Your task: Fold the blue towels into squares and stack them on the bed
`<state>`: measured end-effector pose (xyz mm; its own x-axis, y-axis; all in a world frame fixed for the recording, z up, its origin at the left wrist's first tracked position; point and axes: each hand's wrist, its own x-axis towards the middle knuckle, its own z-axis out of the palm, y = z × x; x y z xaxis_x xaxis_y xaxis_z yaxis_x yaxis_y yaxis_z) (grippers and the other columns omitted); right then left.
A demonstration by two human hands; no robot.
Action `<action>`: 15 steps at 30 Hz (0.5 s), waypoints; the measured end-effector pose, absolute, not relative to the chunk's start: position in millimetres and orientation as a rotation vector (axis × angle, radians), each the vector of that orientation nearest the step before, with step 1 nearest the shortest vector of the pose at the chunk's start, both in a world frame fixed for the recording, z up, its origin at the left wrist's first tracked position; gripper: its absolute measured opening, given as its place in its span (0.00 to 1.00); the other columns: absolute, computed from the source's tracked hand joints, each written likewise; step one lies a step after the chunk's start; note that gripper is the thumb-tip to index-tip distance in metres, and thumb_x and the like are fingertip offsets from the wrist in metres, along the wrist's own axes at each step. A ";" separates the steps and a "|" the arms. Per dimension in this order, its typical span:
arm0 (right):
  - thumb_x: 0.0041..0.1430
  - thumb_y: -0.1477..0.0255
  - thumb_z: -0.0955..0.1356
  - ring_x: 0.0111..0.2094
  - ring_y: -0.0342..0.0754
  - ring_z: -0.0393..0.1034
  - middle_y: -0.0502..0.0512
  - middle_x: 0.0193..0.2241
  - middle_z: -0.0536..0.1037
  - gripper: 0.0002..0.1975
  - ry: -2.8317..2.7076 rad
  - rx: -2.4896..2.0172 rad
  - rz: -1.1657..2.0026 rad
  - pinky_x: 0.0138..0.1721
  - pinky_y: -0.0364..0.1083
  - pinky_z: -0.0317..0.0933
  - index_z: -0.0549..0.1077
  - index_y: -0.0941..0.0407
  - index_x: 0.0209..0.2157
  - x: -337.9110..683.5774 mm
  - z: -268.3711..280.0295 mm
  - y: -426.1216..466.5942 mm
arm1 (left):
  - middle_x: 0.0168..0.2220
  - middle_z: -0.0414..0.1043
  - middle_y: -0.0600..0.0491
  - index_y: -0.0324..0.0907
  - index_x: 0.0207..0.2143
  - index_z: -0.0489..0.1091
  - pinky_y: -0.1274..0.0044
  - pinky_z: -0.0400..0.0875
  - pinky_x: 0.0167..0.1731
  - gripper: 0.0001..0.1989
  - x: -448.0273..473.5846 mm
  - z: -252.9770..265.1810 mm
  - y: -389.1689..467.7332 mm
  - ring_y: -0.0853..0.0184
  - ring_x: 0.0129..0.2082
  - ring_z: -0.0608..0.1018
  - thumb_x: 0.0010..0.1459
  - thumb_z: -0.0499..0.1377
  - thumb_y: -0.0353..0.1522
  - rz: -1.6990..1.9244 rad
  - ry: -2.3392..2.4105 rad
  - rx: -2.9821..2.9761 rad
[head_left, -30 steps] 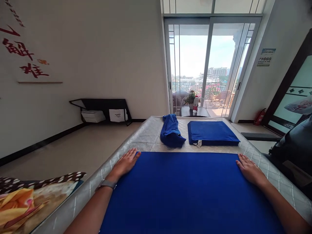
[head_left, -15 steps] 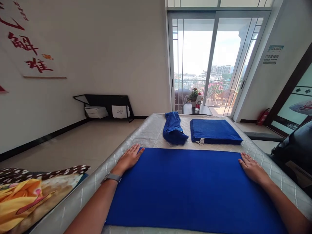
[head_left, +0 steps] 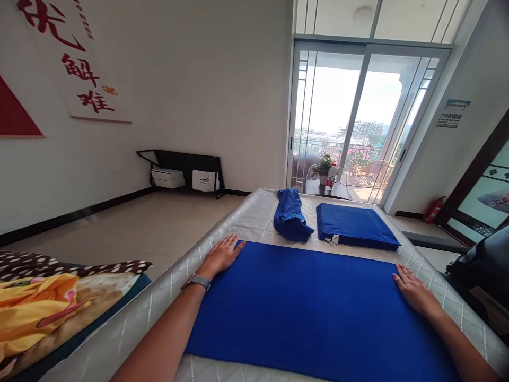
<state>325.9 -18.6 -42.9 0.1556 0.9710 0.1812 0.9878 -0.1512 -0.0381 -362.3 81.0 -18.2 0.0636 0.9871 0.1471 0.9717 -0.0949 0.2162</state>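
Observation:
A blue cloth (head_left: 314, 307) lies spread flat on a pale quilted mattress (head_left: 254, 207). My left hand (head_left: 222, 255) rests flat on its far left corner, fingers stretched out, a watch on the wrist. On the far right corner lies my right hand (head_left: 414, 289), also flat with its fingers extended. Beyond the cloth's far edge sit a crumpled blue cloth (head_left: 292, 215) and, to its right, a neat stack of folded blue cloths (head_left: 356, 224) with a white tag showing. The spread cloth's near right part runs under my right forearm and out of view.
Patterned bedding (head_left: 59, 307) is at the lower left beside the mattress. A black rack (head_left: 186, 167) with white boxes stands along the wall. Past the mattress are a small table with a bottle (head_left: 331, 178) and a potted plant (head_left: 323, 168). A black chair-like object (head_left: 483, 265) is at right.
The camera view has tilted and shifted, so the scene sits slightly lower and further right. Both hands stay flat on the cloth's far corners.

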 end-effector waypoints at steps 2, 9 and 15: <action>0.66 0.56 0.46 0.70 0.55 0.46 0.62 0.70 0.53 0.38 -1.948 -2.268 -0.169 0.68 0.59 0.48 0.54 0.64 0.69 326.1 -42.1 -18.8 | 0.70 0.51 0.41 0.34 0.68 0.54 0.62 0.46 0.68 0.38 -361.6 -17.0 79.9 0.57 0.70 0.53 0.68 0.38 0.51 0.425 2.071 2.240; 0.66 0.58 0.47 0.70 0.56 0.46 0.62 0.70 0.54 0.37 -1.966 -2.234 -0.141 0.67 0.61 0.50 0.53 0.64 0.69 324.8 -36.9 -22.1 | 0.71 0.50 0.42 0.33 0.69 0.52 0.63 0.44 0.68 0.39 -358.4 -12.4 74.7 0.58 0.71 0.52 0.67 0.37 0.52 0.418 2.068 2.227; 0.67 0.59 0.48 0.69 0.57 0.48 0.63 0.69 0.57 0.36 -1.920 -2.227 -0.193 0.68 0.61 0.48 0.56 0.64 0.68 319.4 -28.5 -26.1 | 0.71 0.48 0.39 0.29 0.68 0.53 0.63 0.43 0.69 0.39 -346.4 0.8 69.6 0.56 0.71 0.51 0.68 0.38 0.50 0.455 2.177 2.262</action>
<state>319.4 -26.1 -28.5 0.1503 0.9629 0.2242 0.9882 -0.1398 -0.0620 -346.4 69.6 0.8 0.0175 0.9741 0.2254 0.9829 -0.0581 0.1748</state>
